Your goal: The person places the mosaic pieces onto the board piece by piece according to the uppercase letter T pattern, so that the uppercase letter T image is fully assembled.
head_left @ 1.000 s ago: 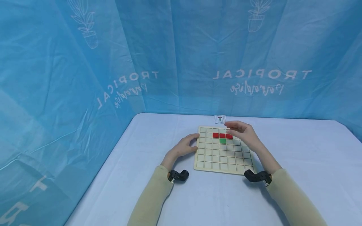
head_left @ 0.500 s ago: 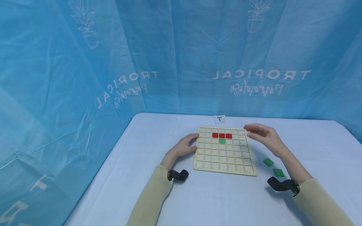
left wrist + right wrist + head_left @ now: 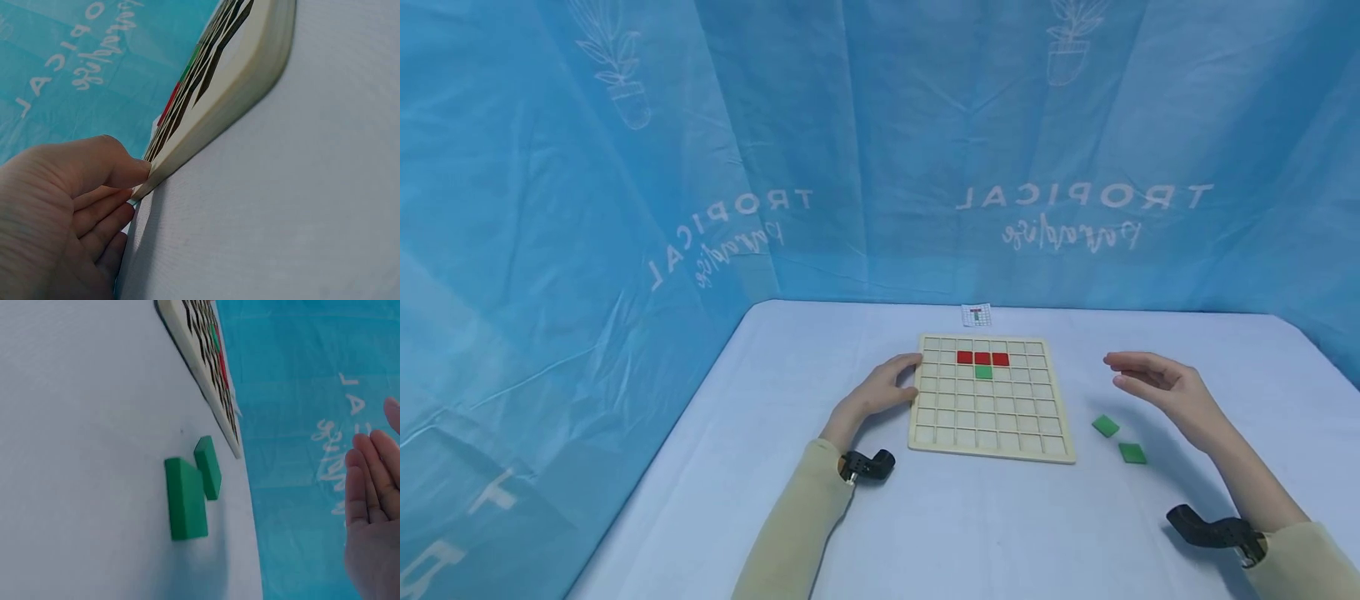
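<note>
Clerk: Central item?
Checker: One pale gridded board (image 3: pixel 992 435), flat on the white cloth (image 3: pixel 955 525). Set in it: a row of three red tiles (image 3: pixel 982 358) toward the far side, one green tile (image 3: pixel 983 372) directly below the middle red.

Clerk: Items around it?
Checker: Two loose green tiles (image 3: pixel 1132 453), on the cloth just beyond the board's right edge, near each other but apart. One small printed card (image 3: pixel 976 315), past the far edge. Blue curtain (image 3: pixel 895 150), lettered, behind and at left.

Clerk: Hands?
Checker: Left hand (image 3: pixel 880 390): relaxed, thumb and fingertips at the board's left edge. Right hand (image 3: pixel 1168 390): raised over the cloth, fingers extended and lightly bent, right of the board and past the loose tiles.

Clerk: Obstructions?
Checker: Left hand along the left edge; loose tiles between the board's lower right side and the right forearm (image 3: pixel 1255 471). A black wrist camera (image 3: pixel 1213 529) on that forearm, nearer the viewer than the tiles.

Clerk: Edges and room?
Checker: Far table edge along the curtain's foot, the card near it; left table edge slanting beside the curtain. Broad stretch of cloth before the board's near edge; narrower strip between its right edge and the right fingertips.
</note>
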The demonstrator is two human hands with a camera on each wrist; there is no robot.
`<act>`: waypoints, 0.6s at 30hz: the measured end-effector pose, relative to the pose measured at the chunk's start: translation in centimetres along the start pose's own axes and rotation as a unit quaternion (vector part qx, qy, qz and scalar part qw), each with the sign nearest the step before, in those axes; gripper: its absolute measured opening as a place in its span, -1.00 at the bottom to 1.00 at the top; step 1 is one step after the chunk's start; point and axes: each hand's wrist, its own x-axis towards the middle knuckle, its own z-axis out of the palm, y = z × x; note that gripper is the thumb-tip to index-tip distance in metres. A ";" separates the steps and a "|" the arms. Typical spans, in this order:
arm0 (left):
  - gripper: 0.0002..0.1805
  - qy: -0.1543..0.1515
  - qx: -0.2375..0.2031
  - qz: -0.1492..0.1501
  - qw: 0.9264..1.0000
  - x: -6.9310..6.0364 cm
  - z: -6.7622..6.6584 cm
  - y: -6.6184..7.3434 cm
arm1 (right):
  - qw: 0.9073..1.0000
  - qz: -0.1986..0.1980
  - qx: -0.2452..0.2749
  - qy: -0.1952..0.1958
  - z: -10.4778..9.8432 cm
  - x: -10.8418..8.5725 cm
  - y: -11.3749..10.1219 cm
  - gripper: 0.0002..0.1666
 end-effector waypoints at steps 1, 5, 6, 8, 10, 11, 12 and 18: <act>-0.33 0.000 0.000 0.000 1.000 0.0 0.0 0.0 | 1.000 -0.003 -0.002 -0.003 -0.1 -0.2 0.2 -0.53; -0.33 0.000 -0.001 0.002 1.000 -0.1 0.0 -0.2 | 1.000 -0.014 -0.002 -0.023 -0.3 -0.8 0.9 -0.54; -0.32 0.000 0.000 0.002 1.000 -0.1 0.0 -0.3 | 1.000 -0.014 -0.001 -0.028 -0.3 -0.9 1.1 -0.55; -0.32 0.000 -0.002 0.005 1.000 -0.1 0.0 -0.3 | 0.999 -0.012 0.000 -0.038 -0.2 -1.0 1.3 -0.56; -0.32 0.000 -0.002 0.008 1.000 -0.1 0.0 -0.3 | 0.999 -0.008 -0.002 -0.050 -0.2 -1.2 1.6 -0.56; -0.32 0.000 -0.004 0.009 1.000 -0.1 0.0 -0.3 | 0.998 -0.005 -0.003 -0.055 -0.1 -1.2 1.7 -0.56; -0.32 0.000 -0.003 0.010 1.000 -0.1 0.0 -0.3 | 0.998 -0.001 -0.003 -0.059 -0.1 -1.2 1.9 -0.56; -0.33 0.002 -0.001 0.014 1.000 -0.1 -0.1 -0.1 | 0.996 0.009 0.008 -0.092 -0.1 -1.5 3.3 -0.57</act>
